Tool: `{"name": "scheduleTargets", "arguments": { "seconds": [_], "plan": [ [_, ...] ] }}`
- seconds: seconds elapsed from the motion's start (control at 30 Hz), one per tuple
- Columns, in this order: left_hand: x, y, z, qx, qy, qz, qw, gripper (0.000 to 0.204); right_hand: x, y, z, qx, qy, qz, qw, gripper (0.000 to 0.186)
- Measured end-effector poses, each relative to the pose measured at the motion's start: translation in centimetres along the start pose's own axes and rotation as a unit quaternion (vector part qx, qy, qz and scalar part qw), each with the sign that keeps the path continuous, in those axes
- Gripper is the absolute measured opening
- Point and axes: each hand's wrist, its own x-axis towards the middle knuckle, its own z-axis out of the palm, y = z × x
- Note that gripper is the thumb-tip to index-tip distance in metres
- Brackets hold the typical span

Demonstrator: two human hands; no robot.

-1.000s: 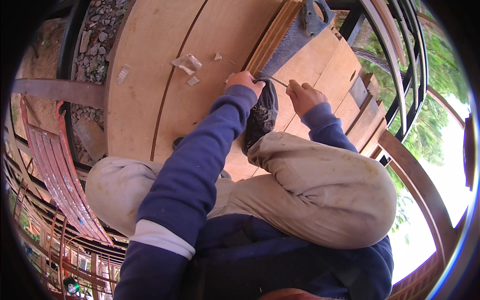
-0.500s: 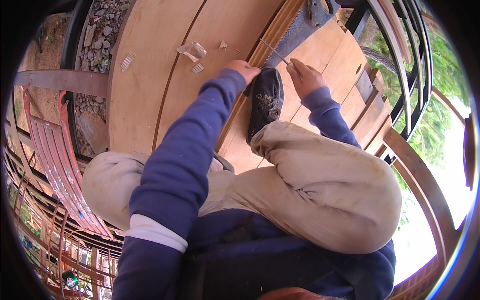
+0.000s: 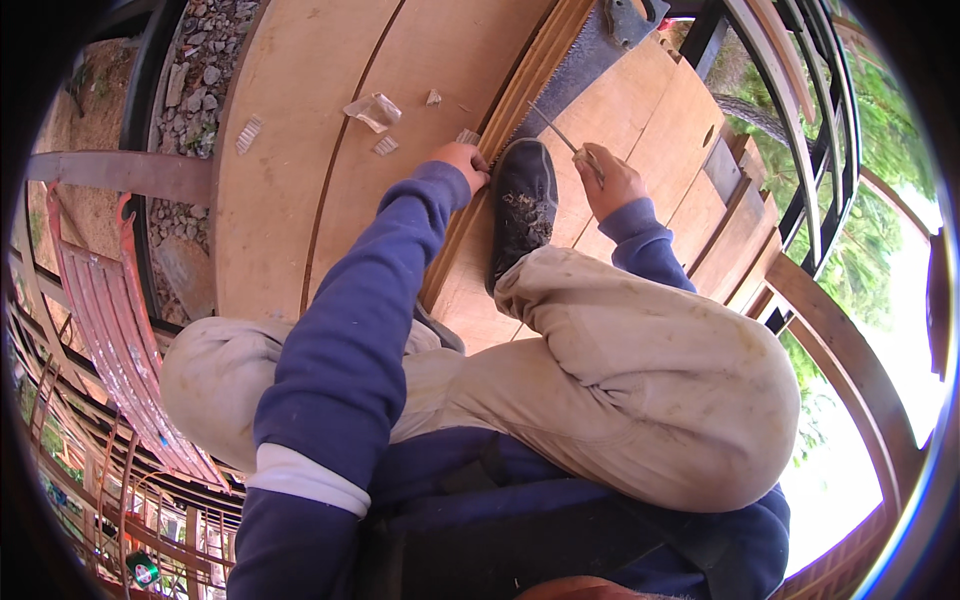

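Note:
My left hand (image 3: 462,160) rests on the edge of a long stack of thin wooden strips (image 3: 520,90), fingers curled over it. My right hand (image 3: 608,178) pinches a thin metal rod-like tool (image 3: 555,128) whose tip points up-left toward a handsaw (image 3: 590,55) lying across the boards. My black shoe (image 3: 522,205) stands on the plywood between the two hands. My bent knee in dusty beige trousers (image 3: 640,390) fills the middle of the view.
Wide plywood boards (image 3: 290,180) form the platform. Crumpled scraps (image 3: 372,110) lie on them. Gravel (image 3: 190,70) and a reddish metal frame (image 3: 120,330) are at the left. Black railings (image 3: 810,170) and curved timber (image 3: 850,370) are at the right, with trees beyond.
My right hand has turned the thin tool so it points up toward the saw. The left hand has slid slightly left along the strips. The view has shifted a little.

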Motion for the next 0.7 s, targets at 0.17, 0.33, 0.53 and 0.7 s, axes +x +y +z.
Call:
{"name": "scheduleTargets", "arguments": {
  "seconds": [0.17,0.33,0.53,0.7],
  "plan": [
    [0.1,0.1,-0.2,-0.039,-0.036,-0.019,0.998,0.020,0.3,-0.1,-1.8,-0.048,-0.024,-0.013,0.998,0.030],
    [0.8,-1.2,-0.2,-0.073,-0.068,-0.018,0.995,0.028,0.7,-1.4,-3.1,-0.108,-0.055,-0.025,0.992,0.026],
    [0.9,3.7,-1.5,-0.081,0.021,-0.041,0.996,0.047,1.0,-1.8,-3.5,-0.136,-0.079,-0.025,0.987,0.025],
    [0.7,6.3,-1.1,-0.030,0.024,-0.043,0.998,0.051,1.3,-2.1,-3.9,-0.139,-0.099,-0.009,0.985,0.020]
  ]
}}
